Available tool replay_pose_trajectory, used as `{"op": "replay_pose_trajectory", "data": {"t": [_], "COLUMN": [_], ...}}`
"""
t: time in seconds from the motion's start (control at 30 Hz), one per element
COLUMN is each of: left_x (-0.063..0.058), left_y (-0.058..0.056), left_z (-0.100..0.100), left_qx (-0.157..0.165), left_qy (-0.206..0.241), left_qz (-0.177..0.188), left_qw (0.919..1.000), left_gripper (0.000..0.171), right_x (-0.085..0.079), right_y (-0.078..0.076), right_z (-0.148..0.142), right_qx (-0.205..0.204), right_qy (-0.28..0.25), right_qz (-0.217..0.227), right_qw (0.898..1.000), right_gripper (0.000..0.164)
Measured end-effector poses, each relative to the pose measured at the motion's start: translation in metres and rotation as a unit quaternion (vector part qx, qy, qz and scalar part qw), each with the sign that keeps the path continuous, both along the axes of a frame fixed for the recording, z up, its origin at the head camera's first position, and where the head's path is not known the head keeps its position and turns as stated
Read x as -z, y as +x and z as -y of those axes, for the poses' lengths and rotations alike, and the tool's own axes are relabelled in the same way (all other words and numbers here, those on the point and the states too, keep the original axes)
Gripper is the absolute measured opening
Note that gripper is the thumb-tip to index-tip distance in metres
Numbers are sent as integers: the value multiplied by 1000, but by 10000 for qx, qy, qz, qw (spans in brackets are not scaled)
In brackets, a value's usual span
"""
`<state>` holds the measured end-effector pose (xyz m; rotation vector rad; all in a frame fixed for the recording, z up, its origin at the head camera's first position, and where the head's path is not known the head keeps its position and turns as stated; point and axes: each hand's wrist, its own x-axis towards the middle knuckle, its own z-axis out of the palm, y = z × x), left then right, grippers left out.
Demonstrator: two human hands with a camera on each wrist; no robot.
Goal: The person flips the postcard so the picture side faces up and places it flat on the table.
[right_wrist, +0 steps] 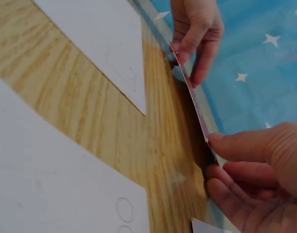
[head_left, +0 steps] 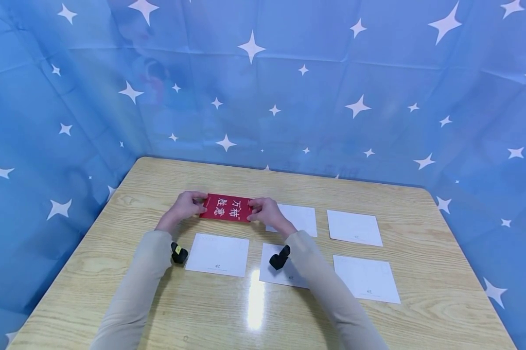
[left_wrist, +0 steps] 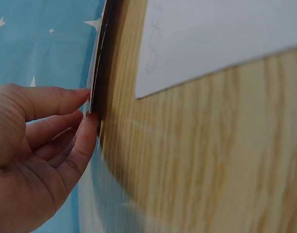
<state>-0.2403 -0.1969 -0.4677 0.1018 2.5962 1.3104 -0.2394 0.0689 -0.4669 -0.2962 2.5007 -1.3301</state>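
A red card [head_left: 227,207] with white Chinese characters is held by both hands above the far left part of the table. My left hand [head_left: 187,205] pinches its left end between thumb and fingers. At the opposite end my right hand [head_left: 265,212] pinches the card too. In the left wrist view the card [left_wrist: 96,63] shows nearly edge-on, its edge between thumb and fingertips of the left hand [left_wrist: 46,141]. The right wrist view has the card [right_wrist: 193,99] edge-on above the wood, stretched between the two hands.
Several white cards lie face down on the wooden table [head_left: 193,311]: one at left [head_left: 217,254], one partly under the right forearm [head_left: 273,274], one behind the right hand [head_left: 300,219], two at right [head_left: 355,227]. A blue star-patterned curtain [head_left: 289,82] stands behind.
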Motion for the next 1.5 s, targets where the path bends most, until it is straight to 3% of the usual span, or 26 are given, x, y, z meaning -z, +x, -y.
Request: {"op": "replay_pose_trajectory", "data": {"t": [0.13, 0.53, 0.8, 1.13, 1.5], "left_x": [-2, -8, -8, -16, -23], "left_y": [0, 2, 2, 2, -1], "left_z": [-5, -15, -17, -19, -50], "left_qx": [130, 338, 394, 158, 198], "left_qy": [-384, -1058, -1176, -485, 251], "left_qz": [-229, -444, -531, -377, -403], "left_qw": [9989, 9928, 9909, 9980, 9987], "left_gripper": [45, 45, 46, 45, 43], "right_x": [0, -6, -8, -13, -27], "right_y": [1, 4, 6, 4, 3], "right_z": [0, 5, 4, -21, -55], "right_qx": [-118, -302, -293, 28, 227], "right_qy": [142, 635, 712, -199, -122], "right_qz": [-106, -394, -447, -384, -439], "right_qw": [9998, 9967, 9960, 9991, 9987], "right_gripper": [44, 45, 45, 42, 45]}}
